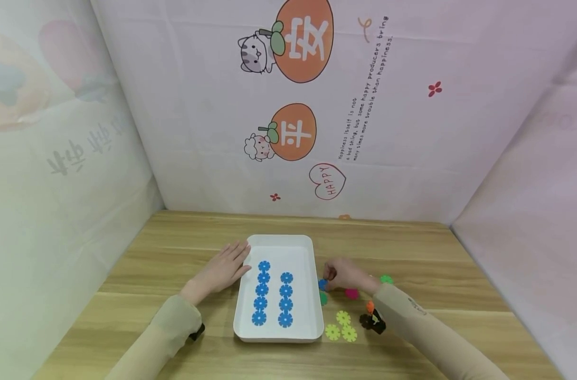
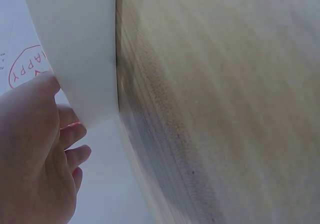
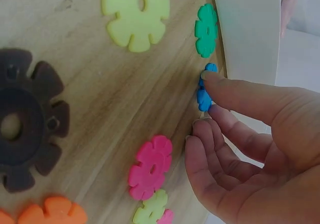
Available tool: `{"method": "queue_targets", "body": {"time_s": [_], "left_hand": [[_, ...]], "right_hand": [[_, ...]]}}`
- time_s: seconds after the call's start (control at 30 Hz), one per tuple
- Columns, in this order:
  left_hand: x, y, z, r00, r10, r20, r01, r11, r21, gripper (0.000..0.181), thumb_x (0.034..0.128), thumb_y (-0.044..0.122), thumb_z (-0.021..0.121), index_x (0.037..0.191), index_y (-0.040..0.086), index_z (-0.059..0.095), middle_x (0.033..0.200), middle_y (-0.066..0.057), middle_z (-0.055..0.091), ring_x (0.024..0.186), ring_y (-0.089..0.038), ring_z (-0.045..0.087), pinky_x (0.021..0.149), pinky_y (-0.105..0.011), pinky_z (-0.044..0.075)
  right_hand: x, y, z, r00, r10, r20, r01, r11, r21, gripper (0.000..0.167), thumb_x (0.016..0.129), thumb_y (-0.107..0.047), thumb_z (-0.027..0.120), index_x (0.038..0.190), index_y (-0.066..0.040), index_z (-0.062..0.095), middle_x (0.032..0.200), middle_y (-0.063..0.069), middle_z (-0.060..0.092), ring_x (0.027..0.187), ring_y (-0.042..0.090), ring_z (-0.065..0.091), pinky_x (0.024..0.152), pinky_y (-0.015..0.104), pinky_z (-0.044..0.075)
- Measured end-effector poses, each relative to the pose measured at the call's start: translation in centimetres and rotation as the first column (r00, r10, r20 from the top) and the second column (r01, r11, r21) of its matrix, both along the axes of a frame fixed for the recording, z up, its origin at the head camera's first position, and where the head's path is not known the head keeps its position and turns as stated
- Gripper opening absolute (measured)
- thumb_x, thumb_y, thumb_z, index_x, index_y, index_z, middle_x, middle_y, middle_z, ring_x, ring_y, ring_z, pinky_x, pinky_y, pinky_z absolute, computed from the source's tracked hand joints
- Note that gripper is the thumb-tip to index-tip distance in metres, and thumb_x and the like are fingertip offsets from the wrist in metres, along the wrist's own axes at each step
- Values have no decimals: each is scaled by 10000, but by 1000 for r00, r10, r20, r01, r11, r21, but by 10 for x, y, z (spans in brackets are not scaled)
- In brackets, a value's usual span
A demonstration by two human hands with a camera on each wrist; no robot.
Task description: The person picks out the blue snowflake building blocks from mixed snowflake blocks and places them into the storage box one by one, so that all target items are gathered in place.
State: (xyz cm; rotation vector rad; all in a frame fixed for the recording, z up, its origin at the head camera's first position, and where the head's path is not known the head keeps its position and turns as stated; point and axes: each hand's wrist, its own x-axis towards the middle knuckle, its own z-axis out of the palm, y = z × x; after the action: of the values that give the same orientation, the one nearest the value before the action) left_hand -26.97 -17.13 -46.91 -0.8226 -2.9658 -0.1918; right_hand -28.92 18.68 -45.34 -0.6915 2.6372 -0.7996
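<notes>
A white tray (image 1: 298, 253) holds two columns of blue snowflake discs (image 1: 261, 303), the left column longer. My left hand (image 1: 221, 268) rests at the tray's left rim with its fingers extended; in the left wrist view, the hand (image 2: 37, 144) touches the tray wall (image 2: 80, 49). To the right of the tray, my right hand (image 1: 346, 274) pinches a blue snowflake disc (image 1: 322, 284) between thumb and finger. Seen from the right wrist, that hand (image 3: 250, 149) has the blue disc (image 3: 204, 99) at its fingertips, low beside the tray's outer wall.
Close to the right hand lie a green disc (image 1: 323, 298) and a pink disc (image 1: 352, 294). Yellow discs (image 1: 343, 317) are grouped nearer the front. Beside the right forearm are orange (image 1: 370, 306) and black (image 1: 366, 321) discs. A printed cloth wall (image 1: 388, 184) stands behind the table.
</notes>
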Motion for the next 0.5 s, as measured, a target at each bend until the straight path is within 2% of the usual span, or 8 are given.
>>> {"method": "queue_targets", "body": {"time_s": [0.27,0.5], "left_hand": [[-1,0,-3,1000,0,4,0,1000,6,614,1063,373,417,1521,-27,334,1608,-213,300,1491,-414,294,1236,-549,249],[-1,0,-1,1000,3,12,-3,1000,7,616,1065,380,404,1525,-22,327,1613,-207,289,1500,-404,279,1242,-544,238]], "right_hand": [[-4,1,-2,1000,-4,10,4,1000,1,228,760,-35,823,859,3,621,831,65,638,754,121,540,656,216,478],[-6,7,1,999,-40,27,40,999,-15,160,776,52,727,870,4,607,830,73,634,750,138,550,655,231,486]]}}
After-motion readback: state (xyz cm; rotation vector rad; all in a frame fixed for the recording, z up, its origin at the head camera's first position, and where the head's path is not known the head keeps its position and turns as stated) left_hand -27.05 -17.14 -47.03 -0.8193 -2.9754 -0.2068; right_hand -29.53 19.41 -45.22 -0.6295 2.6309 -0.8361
